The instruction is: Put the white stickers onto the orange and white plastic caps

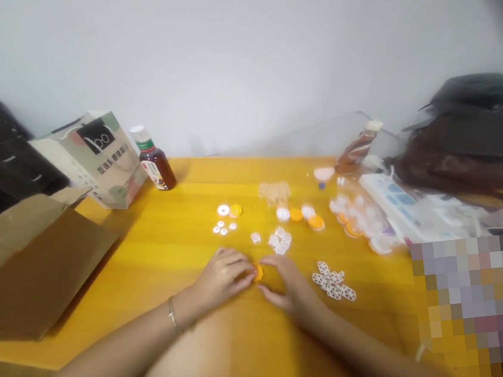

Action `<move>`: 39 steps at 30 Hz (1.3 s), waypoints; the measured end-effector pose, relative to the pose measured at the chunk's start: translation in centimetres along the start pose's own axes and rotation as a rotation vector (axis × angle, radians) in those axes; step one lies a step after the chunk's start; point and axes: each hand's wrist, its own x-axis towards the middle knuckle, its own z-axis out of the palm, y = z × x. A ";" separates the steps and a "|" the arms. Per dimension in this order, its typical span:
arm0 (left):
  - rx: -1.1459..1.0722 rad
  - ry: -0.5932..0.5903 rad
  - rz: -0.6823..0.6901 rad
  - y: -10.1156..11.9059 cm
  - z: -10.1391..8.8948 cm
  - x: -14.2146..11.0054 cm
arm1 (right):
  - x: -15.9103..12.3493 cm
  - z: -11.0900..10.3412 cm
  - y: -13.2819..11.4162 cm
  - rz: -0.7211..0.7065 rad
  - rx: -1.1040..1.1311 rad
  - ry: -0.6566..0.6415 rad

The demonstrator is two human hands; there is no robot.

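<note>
Both my hands rest on the yellow table (184, 231) near its front. My left hand (222, 275) and my right hand (288, 283) meet at a small orange round piece (258, 272), with fingertips of both pinched on it. A bracelet circles my left wrist. Just beyond my fingers lie small white lattice pieces (279, 241), and more white lattice pieces (333, 282) lie to the right of my right hand.
White and orange discs (227, 215) and caps (301, 214) are scattered mid-table. A dark drink bottle (155, 162) and a paper bag (96, 160) stand back left, a cardboard box (29, 260) at left. A tilted bottle (357, 147), a plastic bag of parts (362, 219) and a dark bag (466, 136) sit right.
</note>
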 end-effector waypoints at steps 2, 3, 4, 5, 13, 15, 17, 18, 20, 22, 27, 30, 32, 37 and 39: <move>0.004 -0.017 -0.008 0.0 0.3 0.1 | 0.0 0.2 0.2 -0.012 -0.014 -0.025; 0.006 -0.025 -0.012 0.0 0.4 0.1 | 0.0 0.3 0.3 -0.009 -0.019 -0.036; 0.009 -0.031 -0.019 0.1 0.5 0.1 | -0.1 0.4 0.4 -0.004 -0.024 -0.042; 0.012 -0.036 -0.026 0.1 0.6 0.1 | -0.1 0.5 0.4 0.001 -0.029 -0.044; 0.031 -0.061 -0.056 0.1 0.7 0.2 | -0.1 0.5 0.5 0.000 -0.059 -0.009; 0.032 -0.066 -0.059 0.1 0.8 0.2 | -0.1 0.6 0.6 -0.004 -0.067 -0.014; 0.034 -0.071 -0.059 0.1 0.8 0.2 | -0.1 0.6 0.7 -0.006 -0.075 -0.016; 0.037 -0.072 -0.059 0.1 0.8 0.2 | -0.1 0.7 0.8 -0.008 -0.079 -0.016; 0.044 -0.070 -0.060 0.1 0.8 0.2 | -0.1 0.6 0.8 -0.014 -0.085 -0.020; 0.048 -0.059 -0.063 0.1 0.7 0.2 | -0.1 0.5 0.7 -0.019 -0.095 -0.022; 0.037 -0.044 -0.047 0.2 0.3 -0.1 | 0.1 -0.2 0.9 -0.053 -0.104 -0.018; 0.045 -0.062 -0.015 0.4 0.4 -0.3 | 0.1 -0.3 1.3 -0.069 -0.120 -0.031; 0.057 -0.073 -0.007 0.5 0.4 -0.4 | 0.1 -0.3 1.6 -0.076 -0.134 -0.035; 0.077 -0.112 -0.017 0.8 0.3 -0.5 | 0.0 -0.2 1.8 -0.093 -0.172 -0.035; 0.086 -0.115 -0.010 0.8 0.2 -0.5 | 0.0 -0.2 1.8 -0.092 -0.189 -0.029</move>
